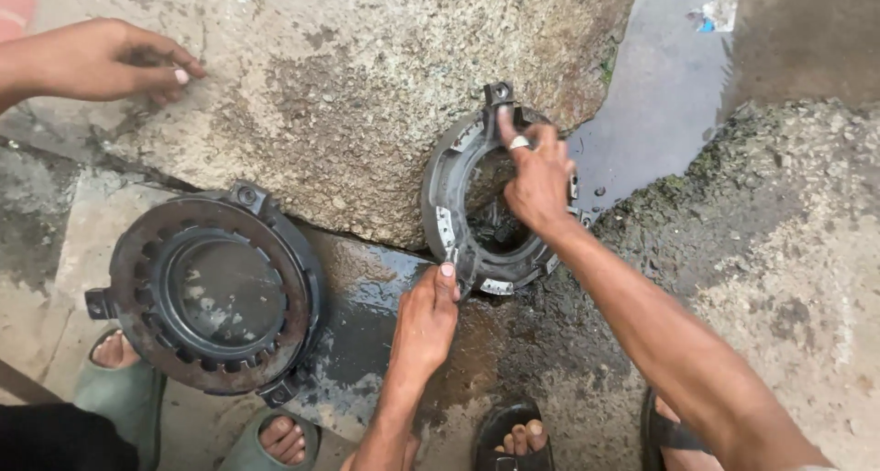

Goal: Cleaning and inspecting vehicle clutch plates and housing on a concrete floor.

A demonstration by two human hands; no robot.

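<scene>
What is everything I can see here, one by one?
Ring housing: one, dark grey metal, propped on edge against the stone.
Round cover: one, rusty black, leaning at lower left.
Stone: one big slab, grey-brown, rough, across the top.
Puddle: dark water, upper right and along the stone's foot.
Litter: one pale scrap, top right.
Green sandals: two, on another person's feet, bottom left.
Other hand: one, resting on the stone, top left.
Dark sandals: two, on the wearer's feet, bottom edge.
Left hand: pinches the housing's lower rim.
Right hand: ringed, grips the housing's upper rim.
</scene>
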